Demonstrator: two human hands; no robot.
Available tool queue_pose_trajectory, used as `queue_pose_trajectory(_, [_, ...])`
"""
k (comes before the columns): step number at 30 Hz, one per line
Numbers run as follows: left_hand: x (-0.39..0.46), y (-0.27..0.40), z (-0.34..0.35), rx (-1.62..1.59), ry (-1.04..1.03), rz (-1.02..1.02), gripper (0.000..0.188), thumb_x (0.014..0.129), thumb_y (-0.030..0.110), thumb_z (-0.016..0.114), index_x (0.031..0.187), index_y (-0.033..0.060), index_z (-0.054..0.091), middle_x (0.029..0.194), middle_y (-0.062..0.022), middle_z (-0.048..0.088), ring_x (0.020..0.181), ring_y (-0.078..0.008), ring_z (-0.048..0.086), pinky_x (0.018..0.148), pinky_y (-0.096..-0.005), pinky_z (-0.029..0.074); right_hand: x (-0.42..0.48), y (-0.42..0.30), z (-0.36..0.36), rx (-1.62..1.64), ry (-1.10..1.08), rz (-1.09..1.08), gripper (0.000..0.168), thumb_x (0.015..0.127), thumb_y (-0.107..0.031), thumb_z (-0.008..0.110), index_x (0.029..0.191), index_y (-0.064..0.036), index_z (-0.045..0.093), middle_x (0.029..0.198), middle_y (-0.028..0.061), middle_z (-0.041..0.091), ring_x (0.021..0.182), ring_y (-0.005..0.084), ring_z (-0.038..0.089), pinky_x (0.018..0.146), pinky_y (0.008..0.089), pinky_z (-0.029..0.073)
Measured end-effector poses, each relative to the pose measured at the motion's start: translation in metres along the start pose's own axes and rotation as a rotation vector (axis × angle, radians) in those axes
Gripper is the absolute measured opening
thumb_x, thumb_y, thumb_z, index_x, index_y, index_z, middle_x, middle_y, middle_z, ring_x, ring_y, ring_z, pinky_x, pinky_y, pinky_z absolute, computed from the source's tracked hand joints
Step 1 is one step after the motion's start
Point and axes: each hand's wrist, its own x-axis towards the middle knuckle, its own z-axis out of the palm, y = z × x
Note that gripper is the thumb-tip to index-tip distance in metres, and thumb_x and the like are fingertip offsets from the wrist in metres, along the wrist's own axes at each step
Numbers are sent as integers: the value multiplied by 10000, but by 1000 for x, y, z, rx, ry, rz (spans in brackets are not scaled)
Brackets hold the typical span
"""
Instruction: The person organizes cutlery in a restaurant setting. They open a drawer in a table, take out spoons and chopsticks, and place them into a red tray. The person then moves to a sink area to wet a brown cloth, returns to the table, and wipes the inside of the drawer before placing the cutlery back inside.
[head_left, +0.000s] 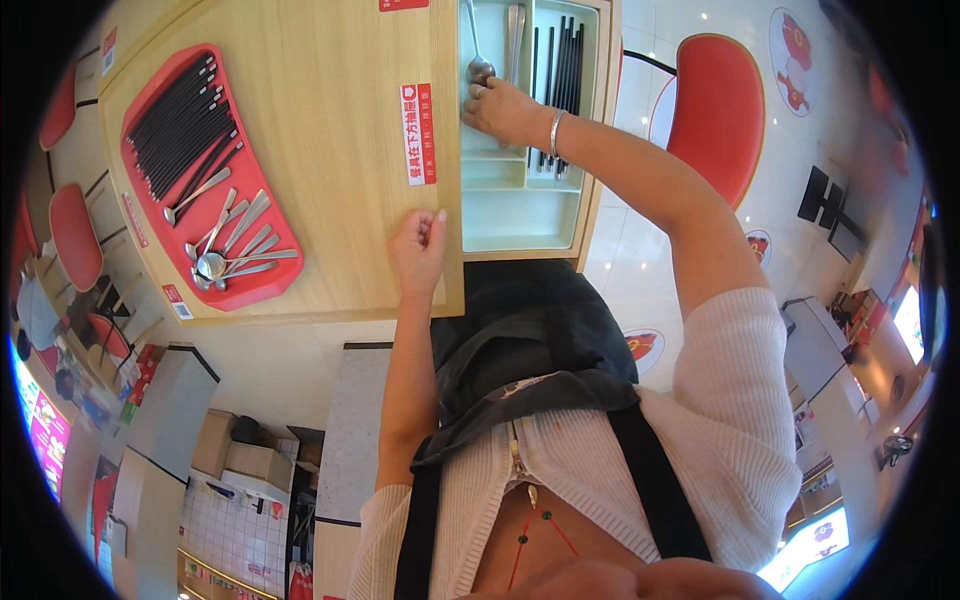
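My right hand (504, 112) is inside an open drawer, its fingertips at the bowl of a metal spoon (481, 69) in a pale green cutlery organizer (517, 225); whether it grips the spoon I cannot tell. More metal utensils (515, 41) lie beyond that hand. Black chopsticks (568, 75) fill the compartment to their right. My left hand (420, 244), fingers curled, rests by the edge of the wooden tabletop (337, 187), with no object visible in it. On the tabletop, a red tray (283, 214) holds a bundle of black chopsticks (184, 116) and several metal spoons (232, 232).
The drawer's wooden wall (602, 90) runs beside my right forearm. A red-seated chair (716, 112) stands right of it, and more red chairs (75, 236) stand past the table's left side. Red-and-white stickers (418, 135) with writing are on the tabletop. Grey counters (356, 427) stand behind me.
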Motion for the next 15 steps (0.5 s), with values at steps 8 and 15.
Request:
queue_pose_trajectory(8, [0, -6, 0, -10, 16, 9, 228, 842, 120, 648, 694, 25, 503, 538, 49, 414, 499, -18, 346, 449, -191, 299, 0, 1, 12, 103, 26, 14, 328, 682, -262, 727, 971, -148, 622, 946, -27, 600, 1062, 193, 497, 834, 321, 418])
queue_pose_trajectory(15, [0, -9, 0, -13, 3, -15, 226, 842, 118, 644, 694, 24, 503, 531, 48, 406, 495, -18, 340, 444, -194, 294, 0, -3, 8, -45, 46, 8, 201, 732, -199, 641, 926, -148, 638, 927, -26, 616, 1023, 204, 519, 821, 331, 423])
